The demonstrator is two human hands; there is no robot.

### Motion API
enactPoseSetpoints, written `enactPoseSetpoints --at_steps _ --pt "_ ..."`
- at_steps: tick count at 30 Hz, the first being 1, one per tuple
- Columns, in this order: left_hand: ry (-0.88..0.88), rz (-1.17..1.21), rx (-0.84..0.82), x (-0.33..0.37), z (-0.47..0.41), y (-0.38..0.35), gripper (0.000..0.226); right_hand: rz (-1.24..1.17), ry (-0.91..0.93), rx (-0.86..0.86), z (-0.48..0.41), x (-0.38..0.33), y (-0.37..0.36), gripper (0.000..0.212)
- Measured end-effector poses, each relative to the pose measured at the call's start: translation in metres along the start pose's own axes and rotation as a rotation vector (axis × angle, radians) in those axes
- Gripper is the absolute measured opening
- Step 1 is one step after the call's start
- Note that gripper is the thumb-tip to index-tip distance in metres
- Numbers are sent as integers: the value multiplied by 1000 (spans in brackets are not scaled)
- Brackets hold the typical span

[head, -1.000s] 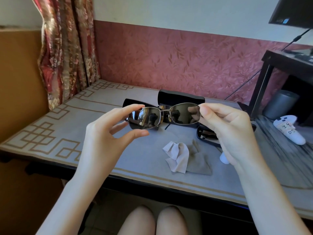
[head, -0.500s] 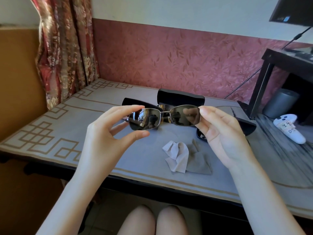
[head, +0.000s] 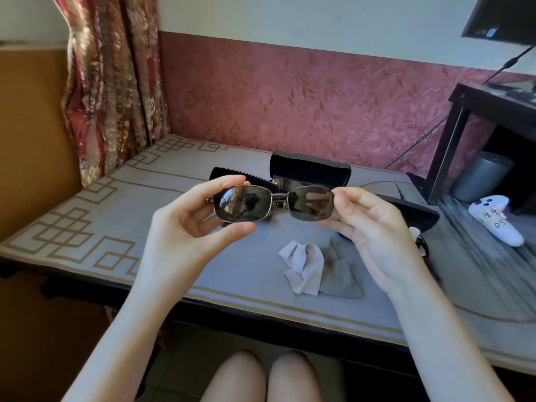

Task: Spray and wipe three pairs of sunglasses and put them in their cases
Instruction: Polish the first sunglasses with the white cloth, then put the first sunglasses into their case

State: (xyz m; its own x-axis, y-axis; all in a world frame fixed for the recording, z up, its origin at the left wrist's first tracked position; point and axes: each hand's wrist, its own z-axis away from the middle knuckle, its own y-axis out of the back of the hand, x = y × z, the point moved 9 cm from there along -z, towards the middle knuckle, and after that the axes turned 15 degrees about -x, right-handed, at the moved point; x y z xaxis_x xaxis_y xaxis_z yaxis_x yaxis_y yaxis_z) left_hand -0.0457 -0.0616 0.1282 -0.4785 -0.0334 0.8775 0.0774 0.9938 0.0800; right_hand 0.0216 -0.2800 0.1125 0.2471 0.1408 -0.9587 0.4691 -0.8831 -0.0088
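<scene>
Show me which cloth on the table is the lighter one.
The whitish cloth, crumpled on the left; the grey cloth touching it is clearly darker.

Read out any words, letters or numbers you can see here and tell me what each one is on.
"D": gold letter on the open black case; any more is hidden.
"DS", roughly: handwritten label on the white controller; upper line unreadable.
Monitor sticker: too small to read.

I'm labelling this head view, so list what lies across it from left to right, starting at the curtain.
curtain → left hand, its fingers pinching one end of the sunglasses → sunglasses → right hand, holding the other end → white controller
</scene>
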Motion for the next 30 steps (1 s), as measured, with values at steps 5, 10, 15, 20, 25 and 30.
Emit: enactPoseSetpoints --at_steps 5,10,15,20,25,30 --pt "4 -30 -7 -8 1 5 49 6 -35 -12 -1 6 -1 19" --pt "23 -30 0 -20 -2 12 48 128 -71 -83 -6 5 -11 34" --pt "66 -46 -18 -34 -12 16 47 629 -11 -173 -20 -15 -37 34" --pt "78 -65 -54 -45 -26 22 47 746 -16 -196 -45 -8 -56 18" --pt "90 -89 -101 -63 -43 32 47 671 -54 -132 -69 8 -51 10" --pt "115 -170 -170 -79 -60 44 54 638 -80 -74 -93 25 -50 12"
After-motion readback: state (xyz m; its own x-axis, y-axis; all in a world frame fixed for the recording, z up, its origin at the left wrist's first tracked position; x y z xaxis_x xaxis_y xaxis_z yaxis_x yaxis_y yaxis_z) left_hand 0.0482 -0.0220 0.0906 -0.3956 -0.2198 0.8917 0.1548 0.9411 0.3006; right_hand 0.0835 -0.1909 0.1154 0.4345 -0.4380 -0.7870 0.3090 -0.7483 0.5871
